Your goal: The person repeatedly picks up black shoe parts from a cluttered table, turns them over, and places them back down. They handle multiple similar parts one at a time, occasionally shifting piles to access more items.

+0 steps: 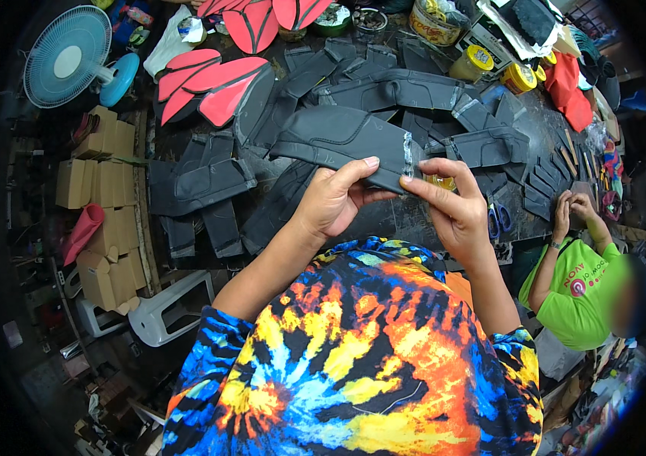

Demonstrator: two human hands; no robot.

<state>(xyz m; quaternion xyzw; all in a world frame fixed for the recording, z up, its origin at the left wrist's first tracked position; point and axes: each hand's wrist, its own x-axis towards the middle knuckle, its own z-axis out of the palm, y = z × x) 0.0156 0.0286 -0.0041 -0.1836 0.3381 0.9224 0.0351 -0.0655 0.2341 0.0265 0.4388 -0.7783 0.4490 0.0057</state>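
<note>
Grip left (333,202): clamping black panel (342,135); grip right (459,207): pinching its end

A blue fan (66,64) stands at ten o'clock, tan boxes (74,185) and a rolled red sheet (84,232) at nine, a white stool (145,322) at eight, a green-shirted co-worker (572,300) just past three.

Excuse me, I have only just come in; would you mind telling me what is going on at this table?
A person is holding a curved black piece above the table. The left hand grips its lower edge, thumb on top, while the right hand has its fingertips at the right end, beside a whitish strip. More black pieces lie spread about, with red pieces farther back. To the right, a co-worker in a green shirt has both hands near the table's edge.
</note>
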